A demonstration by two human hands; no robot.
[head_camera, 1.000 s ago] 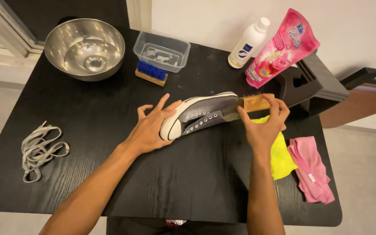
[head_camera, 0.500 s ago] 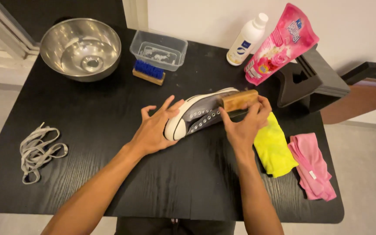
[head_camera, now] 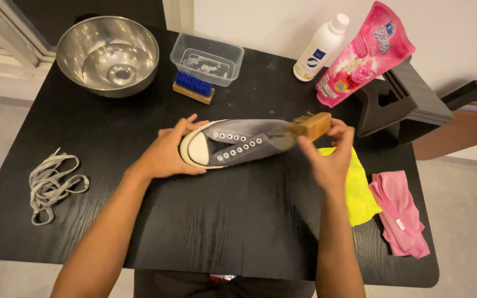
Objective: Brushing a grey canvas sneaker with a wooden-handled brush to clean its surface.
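Grey laceless sneaker (head_camera: pixel 238 144) under wooden brush (head_camera: pixel 311 126)

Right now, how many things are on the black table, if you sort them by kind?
Brushes: 2, wooden brush, blue brush
Cloths: 2, yellow cloth, pink cloth
Shoe: 1
Laces: 1 bundle
Metal bowl: 1
Plastic tub: 1
White bottle: 1
Pink pouch: 1
Total: 10
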